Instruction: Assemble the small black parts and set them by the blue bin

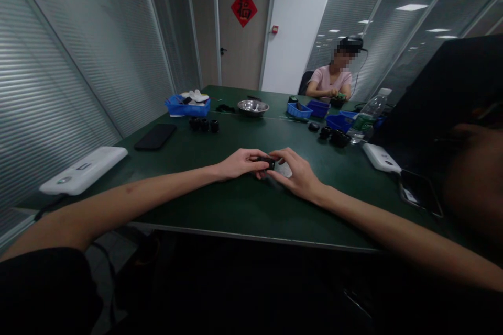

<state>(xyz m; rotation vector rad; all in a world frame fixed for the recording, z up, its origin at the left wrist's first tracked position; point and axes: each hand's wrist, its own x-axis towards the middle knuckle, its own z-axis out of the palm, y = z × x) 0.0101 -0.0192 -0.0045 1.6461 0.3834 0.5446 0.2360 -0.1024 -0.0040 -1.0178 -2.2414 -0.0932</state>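
A small black part (270, 164) is between my two hands, above the middle of the green table (236, 209). My left hand (244, 163) grips it, thumb in front and fingers behind. My right hand (295, 171) curves round its right side, with the thumb and fingertips close to the part; whether they press on it is hard to tell. Something pale and translucent (283, 169) shows inside the curve of my right hand, its nature unclear.
Farther back are a blue tray (189, 109), a metal bowl (253, 108), small black round parts (204, 124), blue bins (299, 110) and a bottle (367, 118). Phones and white power banks lie at both sides. A person sits at the far right; another is blurred at the right edge.
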